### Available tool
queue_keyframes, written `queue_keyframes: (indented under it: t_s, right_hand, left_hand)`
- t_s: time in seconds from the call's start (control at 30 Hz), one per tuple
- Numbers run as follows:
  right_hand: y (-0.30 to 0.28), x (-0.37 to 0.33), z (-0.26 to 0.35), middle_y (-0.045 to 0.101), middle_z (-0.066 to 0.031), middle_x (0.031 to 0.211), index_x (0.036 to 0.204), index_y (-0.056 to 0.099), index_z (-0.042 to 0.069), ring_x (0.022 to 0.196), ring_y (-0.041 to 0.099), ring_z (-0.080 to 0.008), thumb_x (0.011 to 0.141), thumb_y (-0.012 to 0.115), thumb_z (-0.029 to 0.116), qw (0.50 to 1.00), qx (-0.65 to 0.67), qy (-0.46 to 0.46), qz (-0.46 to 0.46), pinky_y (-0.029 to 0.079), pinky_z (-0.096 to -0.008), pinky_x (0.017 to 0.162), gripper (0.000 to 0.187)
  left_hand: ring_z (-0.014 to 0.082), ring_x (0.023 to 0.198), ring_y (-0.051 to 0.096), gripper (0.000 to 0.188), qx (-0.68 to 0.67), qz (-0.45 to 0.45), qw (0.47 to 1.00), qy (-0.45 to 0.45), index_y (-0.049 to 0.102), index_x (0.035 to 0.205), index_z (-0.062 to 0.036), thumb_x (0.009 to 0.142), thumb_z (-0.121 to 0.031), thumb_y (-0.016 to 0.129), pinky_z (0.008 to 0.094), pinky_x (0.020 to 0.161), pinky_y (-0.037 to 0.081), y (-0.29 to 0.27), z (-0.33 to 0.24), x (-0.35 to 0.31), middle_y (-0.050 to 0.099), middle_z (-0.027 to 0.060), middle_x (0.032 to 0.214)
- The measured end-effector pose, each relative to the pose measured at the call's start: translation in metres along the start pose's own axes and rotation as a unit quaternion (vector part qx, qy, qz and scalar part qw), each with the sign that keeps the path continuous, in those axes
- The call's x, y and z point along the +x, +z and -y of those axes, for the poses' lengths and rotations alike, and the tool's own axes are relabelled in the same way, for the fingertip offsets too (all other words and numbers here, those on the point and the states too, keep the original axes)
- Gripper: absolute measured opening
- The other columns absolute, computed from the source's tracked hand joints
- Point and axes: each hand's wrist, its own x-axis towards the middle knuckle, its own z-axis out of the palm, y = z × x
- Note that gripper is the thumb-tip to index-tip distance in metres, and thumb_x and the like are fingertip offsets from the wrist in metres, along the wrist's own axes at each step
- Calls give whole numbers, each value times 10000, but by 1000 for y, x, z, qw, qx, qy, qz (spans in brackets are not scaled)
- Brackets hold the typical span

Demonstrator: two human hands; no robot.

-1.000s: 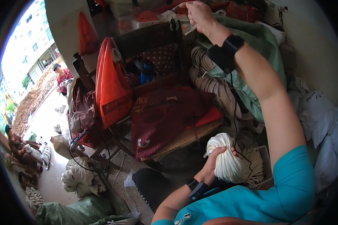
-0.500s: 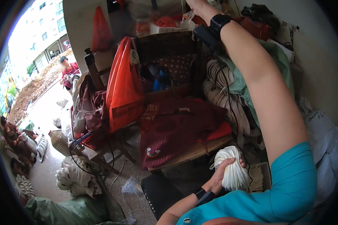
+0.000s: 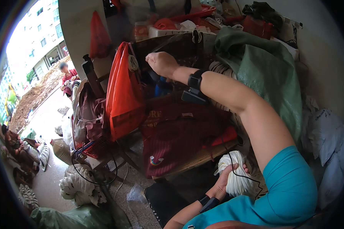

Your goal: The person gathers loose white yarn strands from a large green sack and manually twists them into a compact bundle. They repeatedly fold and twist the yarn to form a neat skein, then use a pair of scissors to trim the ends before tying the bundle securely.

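Observation:
My left hand, low in front of me, is closed round a bundle of white cord. The bundle is wound into a thick, rounded hank, and my fingers wrap its upper side. A thin black cable hangs across it. My right arm reaches up and across to the left. At its end my right hand is closed like a fist in front of the dark chair back; whatever its fingers hold, if anything, is hidden. Both wrists wear black bands, with a dark box at the right one.
A wooden chair carries a maroon garment; a red plastic bag hangs beside it. Green sacking and white sacks stand at the right. More white bundles lie on the floor at left. Another person sits outside.
My right hand has swung down and left from the top edge to before the chair back. My left hand keeps its grip on the white bundle. The black cable has shifted across it.

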Motion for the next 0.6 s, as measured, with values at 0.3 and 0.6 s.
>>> queue_keyframes:
  t_s: [0.3, 0.6]
  right_hand:
    - [-54, 1, 15, 704, -155, 1060, 1155, 684, 25, 945, 679, -271, 929, 612, 541, 920, 135, 217, 297, 514, -343, 879, 568]
    - [-88, 41, -109, 684, -181, 1025, 1142, 629, -51, 869, 682, -300, 944, 609, 389, 953, 23, 302, -3, 578, -403, 753, 483]
  left_hand:
    - [283, 970, 650, 319, -14, -25, 999, 26, 565, 1135, 7, 872, -167, 609, 472, 924, 547, 3, 1, -10, 662, 134, 1015]
    - [267, 980, 658, 314, 6, -2, 1000, 11, 581, 1116, 4, 877, -189, 645, 459, 929, 549, -4, 0, 3, 668, 124, 1009]
